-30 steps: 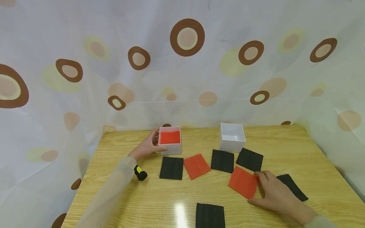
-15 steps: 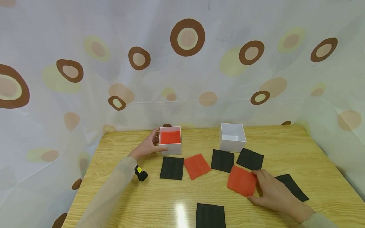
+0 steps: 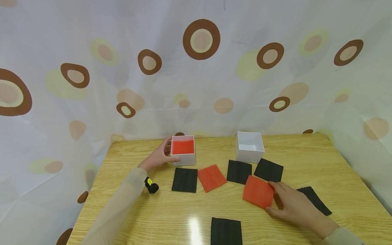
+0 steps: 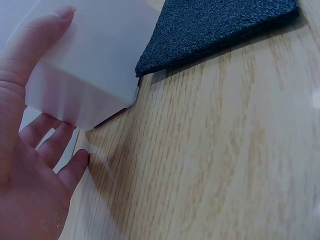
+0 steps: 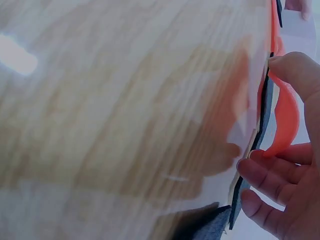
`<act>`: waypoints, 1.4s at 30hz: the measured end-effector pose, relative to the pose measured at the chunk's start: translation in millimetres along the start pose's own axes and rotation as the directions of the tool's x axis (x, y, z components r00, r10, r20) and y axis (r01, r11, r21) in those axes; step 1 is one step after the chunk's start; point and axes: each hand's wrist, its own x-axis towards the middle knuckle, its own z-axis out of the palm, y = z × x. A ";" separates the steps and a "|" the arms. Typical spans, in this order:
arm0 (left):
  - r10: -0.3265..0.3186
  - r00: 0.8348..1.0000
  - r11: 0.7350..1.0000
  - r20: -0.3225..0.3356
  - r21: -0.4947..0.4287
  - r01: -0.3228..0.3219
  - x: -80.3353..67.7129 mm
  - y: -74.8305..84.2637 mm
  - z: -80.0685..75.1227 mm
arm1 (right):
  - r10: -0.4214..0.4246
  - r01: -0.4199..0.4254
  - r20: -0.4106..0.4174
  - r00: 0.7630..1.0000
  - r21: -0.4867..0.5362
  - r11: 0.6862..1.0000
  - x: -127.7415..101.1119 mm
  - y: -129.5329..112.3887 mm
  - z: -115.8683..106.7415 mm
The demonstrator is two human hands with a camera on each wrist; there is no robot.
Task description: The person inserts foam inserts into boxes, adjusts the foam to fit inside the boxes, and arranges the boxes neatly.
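right hand (image 3: 294, 204) — fingers and thumb pinch the edge of a red foam square (image 3: 258, 191), lifted and bowed just off the bench (image 3: 171, 211), between two black squares (image 3: 268, 169). left hand (image 3: 159, 157) — fingers curled round the side of a white box (image 3: 183, 159) with red foam inside. second white box (image 3: 249, 147) at the back; another red square (image 3: 212, 177) and more black squares lie flat about.
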 end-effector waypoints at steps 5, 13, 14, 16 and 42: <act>0.004 1.000 1.000 0.003 0.007 -0.004 -0.1 -2.1 -0.3 | -0.052 0.052 -0.040 0.998 0.002 0.999 3.8 -0.8 -5.6; 0.015 1.000 1.000 0.004 0.005 -0.015 -1.4 -2.0 -0.5 | -0.153 0.152 -0.080 0.985 -0.021 0.988 21.1 -4.0 -13.8; 0.015 1.000 1.000 0.003 0.006 -0.015 -1.3 -2.1 -0.6 | -0.171 0.169 -0.094 0.981 -0.025 0.985 23.7 -4.5 -14.3; 0.015 1.000 1.000 0.003 0.002 -0.015 -1.3 -2.6 -0.6 | -0.203 0.201 -0.113 0.973 -0.030 0.979 29.1 -5.9 -16.0; 0.014 1.000 1.000 -0.009 -0.002 -0.014 -1.0 3.7 0.8 | -0.276 0.284 -0.081 0.958 0.107 0.953 89.1 -30.4 -32.4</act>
